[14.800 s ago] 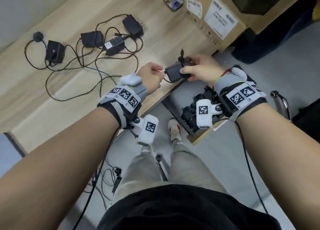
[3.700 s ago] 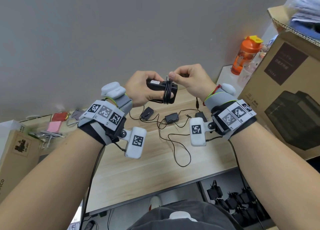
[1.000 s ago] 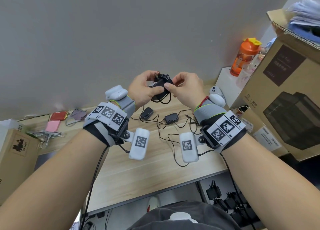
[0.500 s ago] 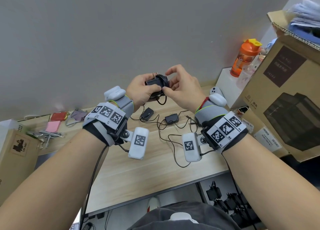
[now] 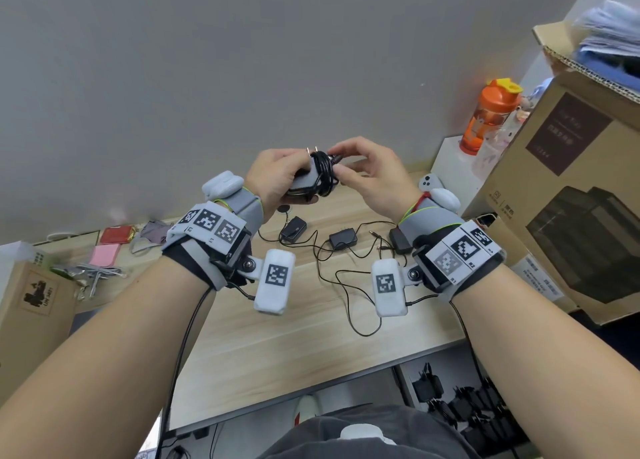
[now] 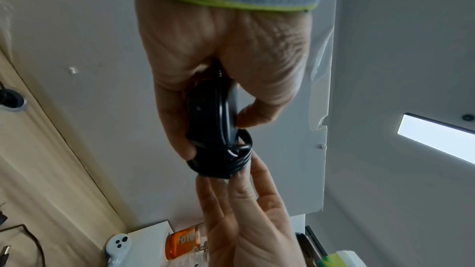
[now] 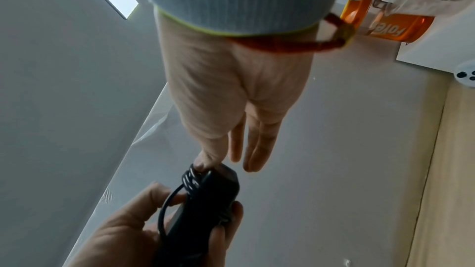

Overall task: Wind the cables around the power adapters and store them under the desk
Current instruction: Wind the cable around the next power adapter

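Note:
My left hand [image 5: 282, 181] grips a black power adapter [image 5: 304, 185] raised above the desk, prongs pointing up. Its cable [image 5: 325, 174] is coiled tightly around the body. My right hand [image 5: 343, 164] pinches the cable's plug end against the coil with thumb and forefinger, its other fingers spread. In the left wrist view my left hand [image 6: 213, 129] wraps the adapter [image 6: 205, 109], and the right fingers [image 6: 231, 190] touch the coil [image 6: 221, 161]. Seen from the right wrist, the thumb of my right hand [image 7: 213, 161] presses on the coil [image 7: 191, 180].
Three more adapters [image 5: 293, 228] [image 5: 343, 238] [image 5: 398, 242] lie on the wooden desk [image 5: 277, 347] with tangled cables. Wound adapters [image 5: 453, 399] sit under the desk at right. A large cardboard box [image 5: 571, 188] and an orange bottle [image 5: 488, 119] stand right; clutter lies left.
The dangling loop under the adapter has been taken up into the coil. My right hand has shifted to the cable's end at the top of the coil.

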A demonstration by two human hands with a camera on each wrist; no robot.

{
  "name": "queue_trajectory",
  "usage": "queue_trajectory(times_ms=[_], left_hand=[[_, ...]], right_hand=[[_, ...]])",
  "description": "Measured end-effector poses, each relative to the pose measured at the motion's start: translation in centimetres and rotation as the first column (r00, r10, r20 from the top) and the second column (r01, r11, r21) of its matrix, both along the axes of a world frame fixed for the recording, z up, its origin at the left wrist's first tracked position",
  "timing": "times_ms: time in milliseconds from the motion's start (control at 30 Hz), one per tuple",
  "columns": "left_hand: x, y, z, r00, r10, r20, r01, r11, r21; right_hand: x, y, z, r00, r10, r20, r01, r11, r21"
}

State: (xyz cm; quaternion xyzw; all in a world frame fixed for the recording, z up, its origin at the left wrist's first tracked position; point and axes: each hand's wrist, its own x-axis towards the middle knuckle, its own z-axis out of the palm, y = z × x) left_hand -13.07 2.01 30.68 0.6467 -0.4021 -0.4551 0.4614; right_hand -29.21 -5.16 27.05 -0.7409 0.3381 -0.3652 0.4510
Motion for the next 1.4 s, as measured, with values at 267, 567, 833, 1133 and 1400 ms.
queue_trajectory(times_ms=[267, 567, 833, 1133, 1400], left_hand=[[-0.4, -0.1, -0.4, 0.998, -0.044, 0.036, 0.047, 0.995, -0.089], [-0.8, -0.1, -0.8, 0.992, -0.111, 0.061, 0.112, 0.994, -0.015], [-1.0, -0.1, -1.2, 0.959, -0.123, 0.257, 0.131, 0.991, -0.013], [-1.7, -1.0, -2.8, 0.936, -0.163, 0.311, 0.157, 0.987, 0.043], [-2.7, -1.4, -4.6, 0.912, -0.231, 0.338, 0.214, 0.973, 0.089]], right_hand=[[0.1, -0.3, 0.4, 0.993, -0.032, 0.118, 0.015, 0.990, 0.142], [-0.2, -0.3, 0.4, 0.980, -0.184, -0.076, 0.185, 0.983, 0.014], [-0.3, 0.1, 0.3, 0.982, -0.177, -0.072, 0.180, 0.983, 0.043], [-0.3, -0.2, -1.6, 0.936, -0.334, -0.115, 0.346, 0.931, 0.117], [-1.9, -0.7, -4.0, 0.950, -0.274, -0.151, 0.311, 0.882, 0.355]])
